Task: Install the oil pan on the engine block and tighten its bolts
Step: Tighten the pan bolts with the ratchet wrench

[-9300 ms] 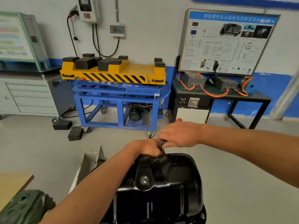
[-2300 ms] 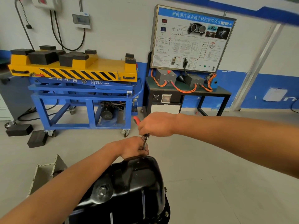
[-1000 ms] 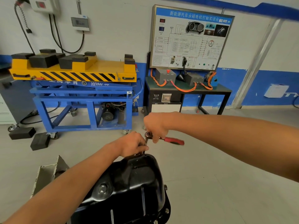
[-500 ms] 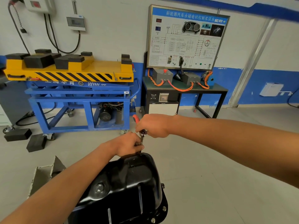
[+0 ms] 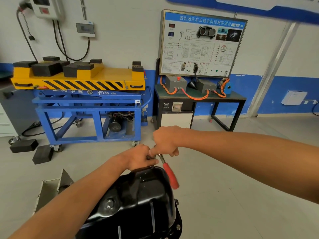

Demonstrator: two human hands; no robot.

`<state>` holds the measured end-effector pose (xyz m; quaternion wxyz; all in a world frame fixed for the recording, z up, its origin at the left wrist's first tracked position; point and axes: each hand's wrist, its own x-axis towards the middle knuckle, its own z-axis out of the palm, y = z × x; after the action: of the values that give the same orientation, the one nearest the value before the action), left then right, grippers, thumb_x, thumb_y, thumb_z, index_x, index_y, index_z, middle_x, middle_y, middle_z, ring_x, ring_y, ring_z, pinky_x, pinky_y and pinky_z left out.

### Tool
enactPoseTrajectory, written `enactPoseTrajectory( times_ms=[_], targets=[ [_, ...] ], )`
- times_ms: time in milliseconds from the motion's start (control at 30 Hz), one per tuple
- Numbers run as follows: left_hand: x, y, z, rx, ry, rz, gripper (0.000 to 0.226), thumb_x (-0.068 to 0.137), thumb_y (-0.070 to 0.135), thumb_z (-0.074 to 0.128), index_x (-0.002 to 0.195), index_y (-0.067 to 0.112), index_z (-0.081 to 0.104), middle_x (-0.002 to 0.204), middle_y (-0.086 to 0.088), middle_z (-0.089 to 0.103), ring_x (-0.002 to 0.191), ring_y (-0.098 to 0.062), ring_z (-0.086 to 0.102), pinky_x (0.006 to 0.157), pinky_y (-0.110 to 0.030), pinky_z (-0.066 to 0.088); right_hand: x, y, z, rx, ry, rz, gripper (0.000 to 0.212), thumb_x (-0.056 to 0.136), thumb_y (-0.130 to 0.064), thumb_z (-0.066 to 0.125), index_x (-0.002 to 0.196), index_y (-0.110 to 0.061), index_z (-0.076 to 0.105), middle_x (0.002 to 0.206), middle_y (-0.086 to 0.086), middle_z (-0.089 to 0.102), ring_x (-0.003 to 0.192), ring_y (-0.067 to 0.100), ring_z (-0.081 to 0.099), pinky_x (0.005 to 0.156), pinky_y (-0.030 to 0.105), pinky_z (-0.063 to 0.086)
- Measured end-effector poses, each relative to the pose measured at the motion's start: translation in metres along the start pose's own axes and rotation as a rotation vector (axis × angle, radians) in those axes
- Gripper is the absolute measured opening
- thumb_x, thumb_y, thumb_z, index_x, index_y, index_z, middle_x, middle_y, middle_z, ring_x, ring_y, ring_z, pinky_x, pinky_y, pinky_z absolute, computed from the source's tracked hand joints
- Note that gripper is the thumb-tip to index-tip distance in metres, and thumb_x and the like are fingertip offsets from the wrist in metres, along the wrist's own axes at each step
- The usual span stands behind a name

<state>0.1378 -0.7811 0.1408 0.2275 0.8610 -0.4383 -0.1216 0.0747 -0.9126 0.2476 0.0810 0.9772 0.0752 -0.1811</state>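
A glossy black oil pan (image 5: 138, 200) lies bottom-up at the lower middle, a drain plug (image 5: 108, 203) on its left slope and bolt heads (image 5: 178, 226) along its right flange. The engine block under it is hidden. My left hand (image 5: 139, 157) is closed at the pan's far edge around the head of a ratchet. My right hand (image 5: 165, 141) holds the ratchet near its head. Its red handle (image 5: 170, 175) slants down and to the right over the pan's far right corner. The bolt under the ratchet head is hidden by my fingers.
A grey metal bracket (image 5: 51, 188) stands left of the pan. On the floor behind are a blue and yellow lift cart (image 5: 82, 104), two black rubber blocks (image 5: 32, 149) and a training bench with a wiring board (image 5: 200, 94). Bare grey floor (image 5: 241, 213) stretches to the right.
The red ratchet handle has swung from pointing away past my right hand to pointing toward me and down-right over the pan. Both hands stay at the pan's far edge.
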Motion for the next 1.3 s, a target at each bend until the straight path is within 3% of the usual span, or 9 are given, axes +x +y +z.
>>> enactPoseTrajectory(
  times_ms=[133,267,367,467,600,767,867,1067,1300],
  targets=[
    [0.000,-0.002,0.002,-0.016,0.012,0.012,0.027,0.094,0.017,0.061,0.068,0.012,0.056,0.054,0.010,0.050,0.054,-0.008,0.045,0.064,-0.025,0.038,0.002,-0.001,0.005,0.299,-0.028,0.093,0.046,0.098,-0.041,0.053,0.073,-0.004,0.061,0.053,0.005,0.067,0.042,0.013,0.062,0.053,0.021,0.052],
    [0.001,-0.003,0.002,0.021,0.009,0.051,0.037,0.096,0.024,0.065,0.062,0.026,0.050,0.048,0.020,0.051,0.052,-0.002,0.047,0.058,-0.014,0.033,0.000,-0.002,0.007,0.454,-0.087,0.188,0.037,0.095,-0.035,0.058,0.081,-0.002,0.063,0.062,0.008,0.066,0.043,0.015,0.054,0.043,0.021,0.031],
    [0.003,-0.003,0.003,0.012,-0.002,0.055,0.031,0.096,0.023,0.065,0.068,0.012,0.055,0.051,0.013,0.049,0.052,-0.006,0.045,0.060,-0.019,0.036,0.000,0.001,0.005,0.362,-0.095,0.122,0.037,0.098,-0.037,0.056,0.088,-0.002,0.064,0.069,0.010,0.068,0.045,0.014,0.053,0.043,0.021,0.029],
    [0.003,-0.002,0.001,-0.034,-0.008,0.038,0.030,0.097,0.023,0.063,0.073,0.007,0.059,0.061,-0.004,0.058,0.057,-0.012,0.052,0.063,-0.027,0.042,-0.006,0.000,-0.002,0.055,-0.114,-0.036,0.025,0.100,-0.029,0.057,0.120,-0.015,0.061,0.083,0.009,0.073,0.050,0.013,0.054,0.041,0.013,0.037],
    [0.004,0.001,0.000,-0.012,-0.038,0.039,0.038,0.099,0.026,0.062,0.069,0.002,0.063,0.067,-0.012,0.064,0.067,-0.025,0.061,0.073,-0.038,0.050,-0.005,0.004,-0.003,-0.004,0.039,-0.075,0.033,0.094,-0.036,0.066,0.084,-0.005,0.063,0.073,0.008,0.069,0.069,0.021,0.065,0.070,0.031,0.055],
    [0.005,0.002,-0.001,0.007,-0.034,0.037,0.046,0.098,0.025,0.063,0.054,0.024,0.053,0.057,0.007,0.056,0.058,-0.008,0.052,0.068,-0.028,0.046,-0.004,0.006,-0.004,-0.206,0.184,-0.175,0.008,0.088,-0.002,0.062,0.088,-0.006,0.069,0.065,0.001,0.051,0.068,0.023,0.053,0.054,0.029,0.039],
    [0.003,0.002,0.000,-0.005,-0.033,0.023,0.043,0.098,0.026,0.063,0.056,0.028,0.056,0.059,0.015,0.057,0.060,0.000,0.055,0.068,-0.019,0.044,-0.003,0.010,0.001,-0.217,0.223,-0.276,0.023,0.081,0.010,0.055,0.079,-0.013,0.057,0.067,0.000,0.049,0.066,0.020,0.046,0.067,0.040,0.052],
    [0.002,0.003,0.000,-0.028,-0.036,-0.008,0.042,0.098,0.028,0.063,0.057,0.028,0.057,0.058,0.015,0.057,0.059,0.003,0.055,0.065,-0.019,0.041,0.001,0.019,0.009,-0.154,0.219,-0.336,0.032,0.087,-0.005,0.061,0.116,-0.018,0.065,0.107,0.006,0.068,0.097,0.028,0.063,0.079,0.046,0.055],
    [-0.001,0.000,0.000,-0.036,-0.019,-0.027,0.048,0.098,0.040,0.061,0.060,0.011,0.056,0.059,-0.007,0.054,0.056,-0.013,0.050,0.068,-0.036,0.048,0.001,0.018,0.007,-0.198,0.262,-0.315,0.020,0.093,-0.034,0.066,0.093,-0.014,0.066,0.080,0.000,0.058,0.078,0.023,0.060,0.058,0.033,0.043]
  ],
)
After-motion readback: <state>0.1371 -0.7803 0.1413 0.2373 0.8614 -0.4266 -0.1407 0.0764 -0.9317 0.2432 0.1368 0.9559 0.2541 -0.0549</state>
